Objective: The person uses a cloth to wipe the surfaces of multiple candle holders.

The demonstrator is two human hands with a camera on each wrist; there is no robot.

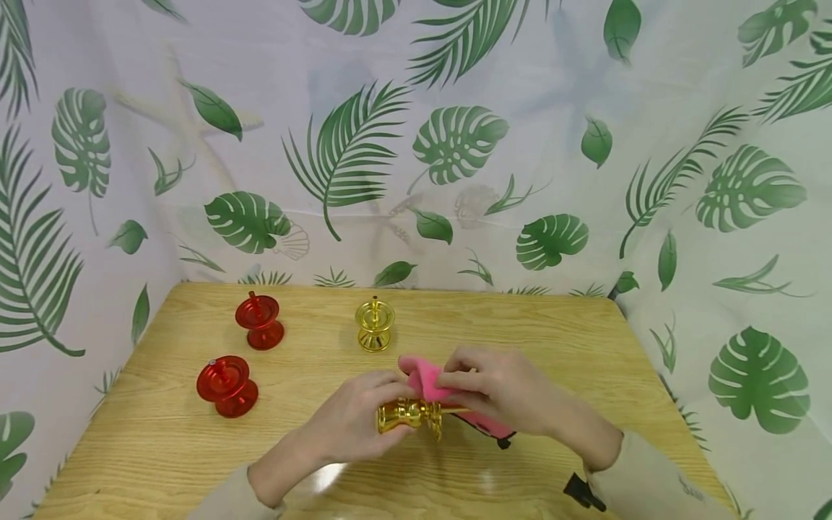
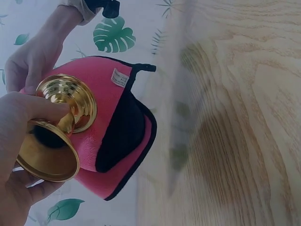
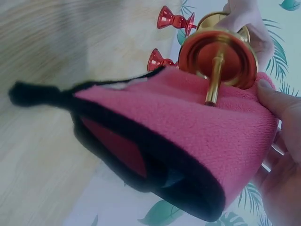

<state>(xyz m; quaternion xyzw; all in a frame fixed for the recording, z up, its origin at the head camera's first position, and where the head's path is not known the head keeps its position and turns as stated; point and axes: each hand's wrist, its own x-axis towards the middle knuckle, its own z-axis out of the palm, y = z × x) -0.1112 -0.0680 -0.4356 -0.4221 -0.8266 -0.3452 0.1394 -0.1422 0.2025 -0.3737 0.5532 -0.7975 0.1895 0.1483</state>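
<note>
My left hand (image 1: 357, 419) grips a shiny gold candle holder (image 1: 391, 417) by its waist and base, tipped on its side above the wooden table. Its dish and spike point to the right; the spike (image 3: 215, 80) shows bare in the right wrist view. My right hand (image 1: 500, 386) pinches a pink fleecy cloth (image 1: 425, 375) with black edging, which looks like a folded mitt with a hanging loop (image 3: 35, 96). The cloth lies against the dish's rim and drapes below the spike. A small white label (image 2: 120, 77) shows on the cloth in the left wrist view.
Two red candle holders, one farther back (image 1: 258, 318) and one nearer (image 1: 227, 386), stand at the table's left. Another gold candle holder (image 1: 374, 325) stands upright at the back middle. A leaf-patterned sheet (image 1: 390, 238) rises behind the table (image 1: 520, 325). A black piece (image 1: 583, 493) sits by the right sleeve.
</note>
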